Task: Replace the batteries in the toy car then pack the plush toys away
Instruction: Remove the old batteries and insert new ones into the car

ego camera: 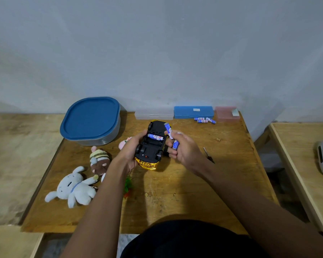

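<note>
Toy car (150,146) upturned above worktop (175,192), left hand (131,151) grip clamped round body. Right hand (183,149) pinches two batteries (171,135): small, smooth, likely slippery; hold mid-barrel. Plush toys (76,187) lie left.

One wide-angle camera sits on the person's head, facing forward and down over the table (194,192) toward the wall (157,53). It is near: the left hand (131,151) gripping the car (151,146) and the right hand (186,148) holding batteries (168,129) sit mid-frame, forearms entering from the bottom edge.
</note>
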Motion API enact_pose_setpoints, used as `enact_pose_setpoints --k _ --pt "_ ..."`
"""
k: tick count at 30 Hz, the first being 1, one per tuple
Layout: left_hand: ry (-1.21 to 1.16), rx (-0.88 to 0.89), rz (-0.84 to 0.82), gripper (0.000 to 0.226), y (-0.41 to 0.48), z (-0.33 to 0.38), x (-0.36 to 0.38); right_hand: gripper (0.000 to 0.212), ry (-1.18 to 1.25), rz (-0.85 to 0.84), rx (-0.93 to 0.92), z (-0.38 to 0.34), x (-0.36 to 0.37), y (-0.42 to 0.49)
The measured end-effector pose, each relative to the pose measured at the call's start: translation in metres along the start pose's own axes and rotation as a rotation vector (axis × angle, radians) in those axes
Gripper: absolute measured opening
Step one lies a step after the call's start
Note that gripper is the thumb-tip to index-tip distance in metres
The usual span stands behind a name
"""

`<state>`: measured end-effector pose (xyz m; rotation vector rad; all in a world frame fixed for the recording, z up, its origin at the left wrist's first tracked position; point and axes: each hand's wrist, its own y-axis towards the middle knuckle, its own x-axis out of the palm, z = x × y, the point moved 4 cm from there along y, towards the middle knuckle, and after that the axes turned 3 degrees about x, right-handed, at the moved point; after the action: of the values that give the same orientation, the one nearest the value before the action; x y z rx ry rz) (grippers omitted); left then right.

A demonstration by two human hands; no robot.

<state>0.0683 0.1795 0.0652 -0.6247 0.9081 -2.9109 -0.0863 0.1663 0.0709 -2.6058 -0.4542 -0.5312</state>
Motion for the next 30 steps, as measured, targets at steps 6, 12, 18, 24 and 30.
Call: enact_pose_setpoints --k 6,12,18,24,30 --pt "-0.016 0.01 0.017 0.045 0.0 -0.001 0.0 0.021 0.242 0.078 0.077 0.006 -0.006 -0.002" --pt "-0.018 0.008 -0.003 0.039 0.001 -0.004 -0.002 0.042 0.162 0.186 0.103 0.011 -0.015 0.0" --pt "-0.037 0.007 0.002 0.039 0.001 -0.003 -0.003 0.017 -0.149 0.257 0.008 0.004 -0.025 0.001" --pt "0.035 -0.027 -0.02 0.039 -0.001 -0.001 -0.005 0.012 -0.852 0.137 -0.248 -0.026 -0.025 -0.003" --pt "0.321 -0.111 -0.047 0.037 -0.001 0.002 -0.005 0.026 -1.882 -0.199 -0.435 -0.055 0.008 0.002"
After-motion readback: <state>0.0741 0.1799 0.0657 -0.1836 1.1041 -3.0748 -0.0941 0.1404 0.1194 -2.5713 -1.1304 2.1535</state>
